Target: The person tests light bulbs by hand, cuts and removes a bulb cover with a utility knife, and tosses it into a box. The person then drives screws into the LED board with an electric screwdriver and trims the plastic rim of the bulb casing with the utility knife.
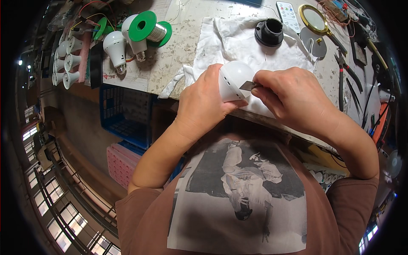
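Observation:
My left hand (199, 101) is closed around a white LED bulb (233, 76), which is tilted above the front edge of the bench. The bulb has a rounded dome and a row of small dark slots along its body. Between thumb and fingers, my right hand (293, 93) pinches a small flat metal blade (247, 86). The blade's end meets the bulb near the line where dome and body join; whether it goes into the seam I cannot tell. Under and behind the bulb a white cloth (212, 46) covers part of the bench.
A black round holder (269, 33) stands on the cloth. Back left are LED bulbs (114, 47), a green spool of solder wire (146, 27) and several bulb housings (71, 63). To the right lie a magnifying glass (313, 19), a remote control (288, 16) and pliers (342, 70). A blue crate (123, 127) sits below.

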Demonstrator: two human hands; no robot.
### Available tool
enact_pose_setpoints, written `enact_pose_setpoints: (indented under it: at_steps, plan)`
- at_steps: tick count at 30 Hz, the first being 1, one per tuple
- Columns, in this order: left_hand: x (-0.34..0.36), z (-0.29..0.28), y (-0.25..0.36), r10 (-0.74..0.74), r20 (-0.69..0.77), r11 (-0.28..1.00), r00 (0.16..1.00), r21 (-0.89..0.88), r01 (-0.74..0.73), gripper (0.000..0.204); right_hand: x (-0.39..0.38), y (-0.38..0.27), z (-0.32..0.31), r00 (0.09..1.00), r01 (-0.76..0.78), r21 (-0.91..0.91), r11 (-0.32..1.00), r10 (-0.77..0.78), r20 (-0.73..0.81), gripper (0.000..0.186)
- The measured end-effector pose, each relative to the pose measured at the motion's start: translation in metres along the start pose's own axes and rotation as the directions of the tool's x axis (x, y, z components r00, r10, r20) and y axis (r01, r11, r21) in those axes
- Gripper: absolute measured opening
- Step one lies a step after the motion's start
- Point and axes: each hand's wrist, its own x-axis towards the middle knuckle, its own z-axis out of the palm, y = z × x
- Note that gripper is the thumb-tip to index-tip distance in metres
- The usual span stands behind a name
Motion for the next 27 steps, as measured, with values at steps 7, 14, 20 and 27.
enact_pose_setpoints:
  at_steps: [7,14,20,27]
  plan:
    - [-0.003,0.007,-0.003,0.095,-0.061,0.993,0.994,0.081,-0.09,0.079,-0.004,-0.006,0.003,0.999,-0.002,-0.132,0.991,-0.002,-0.034,0.017]
    - [-0.003,0.008,-0.003,0.102,-0.041,0.991,0.994,0.093,-0.098,0.081,0.002,-0.014,0.002,1.0,0.005,-0.243,0.97,0.001,0.027,0.018]
    - [-0.005,0.007,-0.003,0.125,-0.048,0.983,0.991,0.142,-0.117,0.08,0.005,-0.015,0.001,0.996,0.082,-0.228,0.97,-0.072,0.052,0.016]
    - [-0.01,0.015,0.003,0.226,-0.187,0.945,0.956,0.28,-0.169,0.086,0.001,-0.006,0.001,0.998,0.057,-0.088,0.994,-0.054,0.042,0.018]
